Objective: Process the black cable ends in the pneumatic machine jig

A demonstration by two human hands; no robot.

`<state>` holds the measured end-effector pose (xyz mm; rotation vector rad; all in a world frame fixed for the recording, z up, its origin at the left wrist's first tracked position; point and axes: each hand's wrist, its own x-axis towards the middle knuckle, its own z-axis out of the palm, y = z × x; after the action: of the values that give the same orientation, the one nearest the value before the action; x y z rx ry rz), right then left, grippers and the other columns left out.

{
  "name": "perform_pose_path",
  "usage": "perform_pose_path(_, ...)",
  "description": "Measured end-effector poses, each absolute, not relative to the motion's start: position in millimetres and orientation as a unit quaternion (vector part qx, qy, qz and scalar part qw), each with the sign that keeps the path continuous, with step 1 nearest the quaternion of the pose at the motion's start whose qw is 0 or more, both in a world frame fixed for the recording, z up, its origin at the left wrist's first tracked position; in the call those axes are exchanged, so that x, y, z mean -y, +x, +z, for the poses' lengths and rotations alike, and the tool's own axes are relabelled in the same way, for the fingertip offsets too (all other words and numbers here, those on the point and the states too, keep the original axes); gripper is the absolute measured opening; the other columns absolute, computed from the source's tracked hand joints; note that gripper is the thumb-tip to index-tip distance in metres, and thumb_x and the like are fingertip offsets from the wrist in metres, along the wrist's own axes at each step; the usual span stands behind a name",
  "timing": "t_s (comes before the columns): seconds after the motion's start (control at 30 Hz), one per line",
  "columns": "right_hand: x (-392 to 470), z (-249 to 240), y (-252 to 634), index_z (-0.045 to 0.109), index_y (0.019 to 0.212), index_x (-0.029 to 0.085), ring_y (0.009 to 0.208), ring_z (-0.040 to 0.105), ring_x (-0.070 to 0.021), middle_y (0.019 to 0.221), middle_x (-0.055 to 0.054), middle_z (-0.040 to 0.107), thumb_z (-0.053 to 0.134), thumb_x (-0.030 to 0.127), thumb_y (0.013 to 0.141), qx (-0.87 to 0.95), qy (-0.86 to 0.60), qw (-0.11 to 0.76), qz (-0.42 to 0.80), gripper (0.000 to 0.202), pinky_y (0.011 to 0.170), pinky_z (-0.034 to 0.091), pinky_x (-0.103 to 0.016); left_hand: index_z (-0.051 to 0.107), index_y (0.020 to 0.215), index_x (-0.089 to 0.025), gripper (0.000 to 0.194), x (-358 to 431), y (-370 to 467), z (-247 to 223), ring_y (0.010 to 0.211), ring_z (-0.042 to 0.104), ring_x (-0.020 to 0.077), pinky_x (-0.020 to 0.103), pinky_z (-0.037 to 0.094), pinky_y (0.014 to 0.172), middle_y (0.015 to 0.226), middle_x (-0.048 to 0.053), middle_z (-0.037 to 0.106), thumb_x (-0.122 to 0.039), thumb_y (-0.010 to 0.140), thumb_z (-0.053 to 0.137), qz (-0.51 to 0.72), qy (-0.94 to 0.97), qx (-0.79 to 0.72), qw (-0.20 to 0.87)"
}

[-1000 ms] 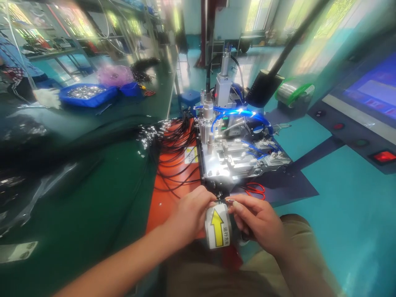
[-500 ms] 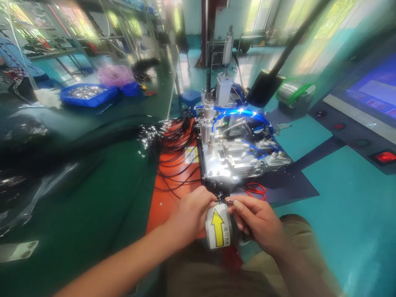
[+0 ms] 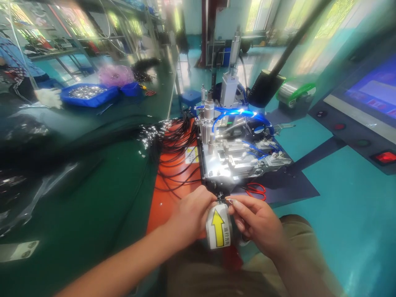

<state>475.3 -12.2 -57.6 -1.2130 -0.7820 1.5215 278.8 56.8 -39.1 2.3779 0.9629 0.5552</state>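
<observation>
At the front edge of a silvery bench machine [image 3: 235,161], my left hand [image 3: 193,210] is closed, its fingertips at the near feed point. A thin black cable [image 3: 222,201] spans the short gap between my hands. My right hand [image 3: 260,222] pinches the cable's end, where a small shiny metal tip [image 3: 229,201] shows between thumb and forefinger. Just below both hands sits a rounded white label [image 3: 218,227] with a yellow arrow. What my left fingers grip is mostly hidden, but the cable runs into them.
Black cables [image 3: 176,165] with shiny ends lie across the orange plate [image 3: 154,210] to the left. Red-handled scissors [image 3: 256,190] rest beside the machine. A wrench [image 3: 43,194] lies on the green bench. A control panel [image 3: 365,119] stands at right. A co-worker's gloved hand [image 3: 49,98] is near a blue tray [image 3: 89,99].
The machine's tall upright cylinder and its block have shifted slightly to the right. My hands stay almost where they were, with the metal tip still in my right fingers.
</observation>
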Motion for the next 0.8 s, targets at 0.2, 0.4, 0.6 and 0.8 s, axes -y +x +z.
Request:
perform_pose_path(0.2, 11.2, -52.0, 470.7, 0.070, 0.102, 0.015, 0.044, 0.044, -0.0071, 0.065, 0.000, 0.059, 0.068, 0.047, 0.088, 0.343, -0.543, 0.489, 0.590, 0.035, 0.037, 0.034, -0.017, 0.060, 0.095, -0.017, 0.022, -55.9, 279.3, -37.8, 0.072, 0.051, 0.0149, 0.026, 0.041, 0.063, 0.082, 0.003, 0.053, -0.022, 0.100, 0.039, 0.204, 0.896, -0.331, 0.214)
perform_pose_path(0.4, 9.4, -47.7, 475.3, 0.067, 0.098, 0.014, 0.041, 0.043, -0.0083, 0.051, 0.003, 0.055, 0.065, 0.043, 0.090, 0.394, -0.548, 0.462, 0.576, 0.030, 0.037, 0.034, -0.018, 0.060, 0.094, -0.016, 0.022, -55.8, 278.5, -37.0, 0.072, 0.048, 0.0149, 0.026, 0.040, 0.063, 0.082, 0.003, 0.052, -0.023, 0.100, 0.040, 0.205, 0.902, -0.310, 0.220)
perform_pose_path(0.6, 3.3, -47.2, 486.2, 0.067, 0.097, 0.016, 0.040, 0.045, -0.0083, 0.053, 0.004, 0.057, 0.067, 0.038, 0.089, 0.404, -0.524, 0.426, 0.618, 0.023, 0.035, 0.035, -0.017, 0.060, 0.091, -0.016, 0.024, -58.4, 276.9, -36.1, 0.073, 0.048, 0.0149, 0.026, 0.040, 0.064, 0.082, 0.004, 0.052, -0.021, 0.099, 0.038, 0.198, 0.907, -0.295, 0.228)
perform_pose_path(0.8, 0.3, -41.6, 490.1, 0.069, 0.095, 0.016, 0.040, 0.049, -0.0096, 0.055, 0.004, 0.058, 0.068, 0.037, 0.088, 0.437, -0.519, 0.401, 0.615, 0.022, 0.035, 0.040, -0.019, 0.060, 0.092, -0.017, 0.020, -61.0, 274.3, -36.4, 0.073, 0.048, 0.0160, 0.027, 0.038, 0.064, 0.084, 0.005, 0.054, -0.015, 0.091, 0.040, 0.191, 0.914, -0.283, 0.221)
